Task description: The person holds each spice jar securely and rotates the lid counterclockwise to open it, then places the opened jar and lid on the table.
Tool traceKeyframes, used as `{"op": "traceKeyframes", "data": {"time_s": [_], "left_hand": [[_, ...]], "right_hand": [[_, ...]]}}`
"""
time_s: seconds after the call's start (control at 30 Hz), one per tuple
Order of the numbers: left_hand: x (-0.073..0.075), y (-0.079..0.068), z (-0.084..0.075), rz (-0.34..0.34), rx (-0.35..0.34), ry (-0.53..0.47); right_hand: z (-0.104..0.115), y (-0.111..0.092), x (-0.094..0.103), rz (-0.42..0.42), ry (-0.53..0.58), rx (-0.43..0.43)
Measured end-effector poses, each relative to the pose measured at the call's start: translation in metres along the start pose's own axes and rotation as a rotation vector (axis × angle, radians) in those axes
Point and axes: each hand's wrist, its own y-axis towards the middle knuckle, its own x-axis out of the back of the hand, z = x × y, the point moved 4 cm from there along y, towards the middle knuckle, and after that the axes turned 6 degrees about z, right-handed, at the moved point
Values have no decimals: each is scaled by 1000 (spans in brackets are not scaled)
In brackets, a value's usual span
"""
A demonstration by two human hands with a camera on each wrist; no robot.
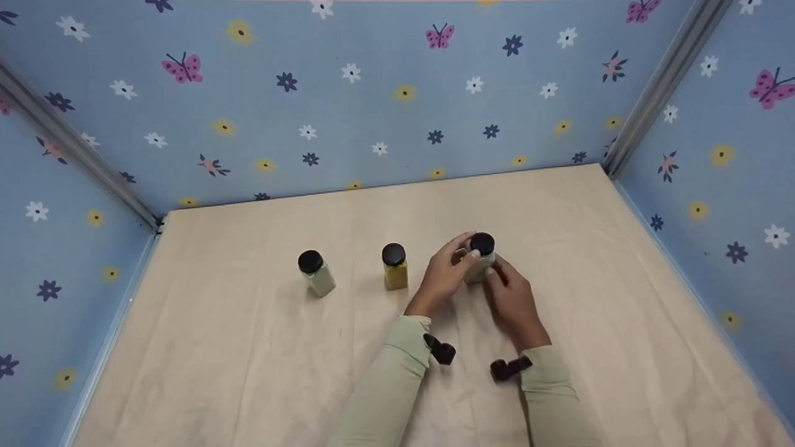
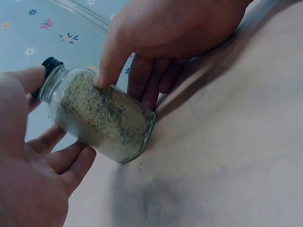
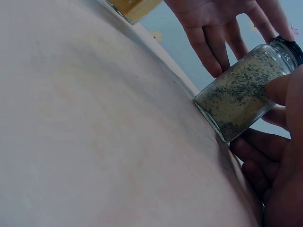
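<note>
A glass spice jar (image 1: 477, 273) with a black cap stands on the cloth, right of centre in the head view. Speckled green-brown seasoning fills most of it, as the left wrist view of the jar (image 2: 102, 116) shows. My left hand (image 1: 442, 274) holds it by thumb and finger at the cap and neck, the other fingers spread along its side. From the right, my right hand (image 1: 515, 302) pinches the glass body, its thumb on the face of the jar (image 3: 239, 97) and its lower fingers curled near the base.
Left of the hands stands a jar of yellow powder (image 1: 395, 277), black-capped. Farther left is a jar with pale green contents (image 1: 322, 280). A beige cloth (image 1: 205, 347) covers the table. Blue patterned panels (image 1: 360, 105) rise at the back and both sides.
</note>
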Motion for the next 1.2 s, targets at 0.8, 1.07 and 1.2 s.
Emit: {"op": "traceKeyframes", "data": {"time_s": [0.8, 1.07, 1.2], "left_hand": [[-2, 2, 2, -60, -16, -27], [-4, 2, -1, -50, 11, 30], [-4, 0, 0, -55, 1, -21]], "right_hand": [[0, 1, 2, 15, 2, -14], [0, 1, 1, 25, 10, -34], [1, 0, 1, 27, 13, -35]]}}
